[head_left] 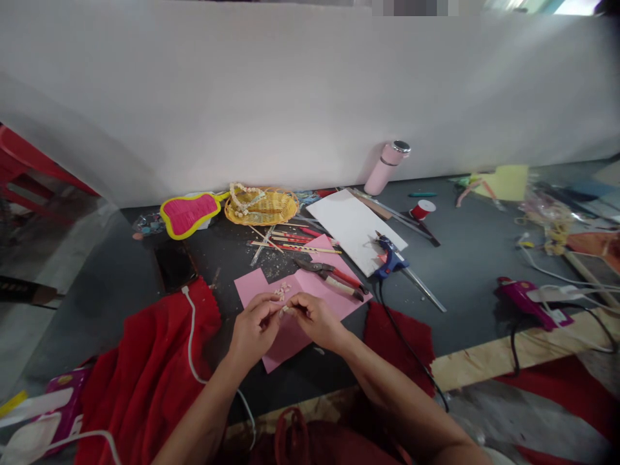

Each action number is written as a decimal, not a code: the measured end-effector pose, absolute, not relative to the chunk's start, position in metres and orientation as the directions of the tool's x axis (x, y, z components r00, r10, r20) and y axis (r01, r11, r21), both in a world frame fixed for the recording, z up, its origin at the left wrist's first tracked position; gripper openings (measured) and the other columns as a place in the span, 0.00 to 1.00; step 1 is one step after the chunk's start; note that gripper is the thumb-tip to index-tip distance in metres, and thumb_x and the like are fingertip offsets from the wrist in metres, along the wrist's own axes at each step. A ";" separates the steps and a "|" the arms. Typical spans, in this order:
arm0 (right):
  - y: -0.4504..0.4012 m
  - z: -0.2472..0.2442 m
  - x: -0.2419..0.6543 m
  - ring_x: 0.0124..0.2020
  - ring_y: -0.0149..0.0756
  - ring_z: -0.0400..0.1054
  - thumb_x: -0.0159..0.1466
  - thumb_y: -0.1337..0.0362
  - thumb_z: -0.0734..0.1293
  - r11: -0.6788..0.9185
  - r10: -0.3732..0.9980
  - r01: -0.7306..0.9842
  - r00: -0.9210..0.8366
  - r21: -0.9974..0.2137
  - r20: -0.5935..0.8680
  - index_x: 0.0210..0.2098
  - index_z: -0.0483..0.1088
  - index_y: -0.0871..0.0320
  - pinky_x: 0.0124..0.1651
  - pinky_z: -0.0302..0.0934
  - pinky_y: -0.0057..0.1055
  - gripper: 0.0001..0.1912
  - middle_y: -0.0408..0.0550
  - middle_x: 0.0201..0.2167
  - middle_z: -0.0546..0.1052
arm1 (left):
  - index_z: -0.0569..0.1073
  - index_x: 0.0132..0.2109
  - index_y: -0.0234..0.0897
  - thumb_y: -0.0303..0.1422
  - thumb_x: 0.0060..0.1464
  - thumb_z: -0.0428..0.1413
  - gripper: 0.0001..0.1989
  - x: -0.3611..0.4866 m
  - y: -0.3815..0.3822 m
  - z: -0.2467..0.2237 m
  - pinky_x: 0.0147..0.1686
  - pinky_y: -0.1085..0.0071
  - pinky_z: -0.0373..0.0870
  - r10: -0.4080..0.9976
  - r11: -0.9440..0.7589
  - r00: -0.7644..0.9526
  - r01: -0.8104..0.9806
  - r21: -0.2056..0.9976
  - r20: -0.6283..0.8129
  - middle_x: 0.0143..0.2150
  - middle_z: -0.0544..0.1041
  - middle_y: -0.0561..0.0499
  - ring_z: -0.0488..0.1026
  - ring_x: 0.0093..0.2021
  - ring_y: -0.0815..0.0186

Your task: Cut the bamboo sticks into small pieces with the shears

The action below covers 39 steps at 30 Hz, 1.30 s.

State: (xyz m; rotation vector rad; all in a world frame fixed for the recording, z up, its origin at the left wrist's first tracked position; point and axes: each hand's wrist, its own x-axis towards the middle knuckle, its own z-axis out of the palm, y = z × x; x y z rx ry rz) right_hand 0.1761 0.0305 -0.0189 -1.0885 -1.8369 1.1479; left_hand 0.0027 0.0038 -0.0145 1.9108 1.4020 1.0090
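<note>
The paper point(283, 349) is pink and the small pieces point(282, 291) pale.

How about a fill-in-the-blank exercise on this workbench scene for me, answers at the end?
1. The left hand and right hand meet at a small pale piece over paper coloured ____.
2. In the picture, the oval yellow wicker basket lies to the ____ of the rectangular white board.
3. The thin cord of the blue plastic glue gun is coloured ____.
4. The material wound on the small white-topped spool is coloured ____.

Missing words: pink; left; black; red.
</note>
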 end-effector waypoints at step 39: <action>0.029 -0.022 0.177 0.26 0.29 0.63 0.63 0.68 0.62 0.277 0.899 0.324 -0.421 -0.905 0.125 0.32 0.68 0.58 0.29 0.56 0.25 0.04 0.42 0.26 0.71 | 0.74 0.34 0.39 0.26 0.54 0.53 0.06 0.001 0.005 -0.015 0.39 0.71 0.71 0.944 -0.329 0.195 0.561 0.759 0.266 0.45 0.75 0.46 0.75 0.43 0.64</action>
